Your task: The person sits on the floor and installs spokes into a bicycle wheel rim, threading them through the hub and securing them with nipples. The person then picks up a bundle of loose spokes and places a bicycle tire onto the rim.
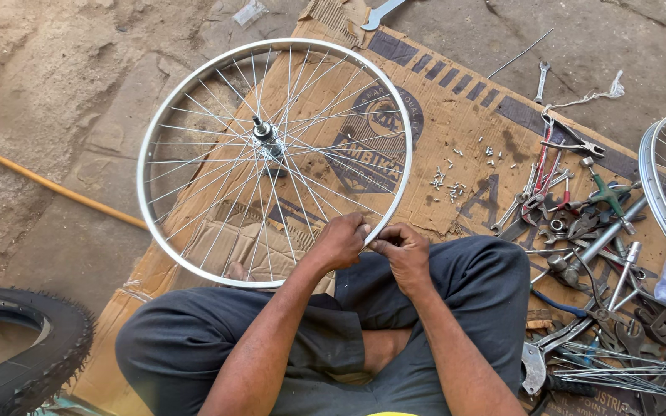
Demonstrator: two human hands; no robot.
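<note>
The left hand (341, 240) is curled shut on the near edge of a silver bicycle wheel rim (146, 132), fingers folded over the metal where the spokes (217, 166) meet it. The right hand (402, 250) sits just beside it, thumb and fingertips pinched together at the same stretch of rim; whatever small part they pinch is too tiny to tell. The wheel stands tilted on flattened cardboard (456, 115), its hub (265, 139) well beyond the hands. Small spoke nipples (449, 183) lie scattered on the cardboard, a heap of wrenches and pliers (580, 223) to the right, a black tyre (32, 347) at the left.
</note>
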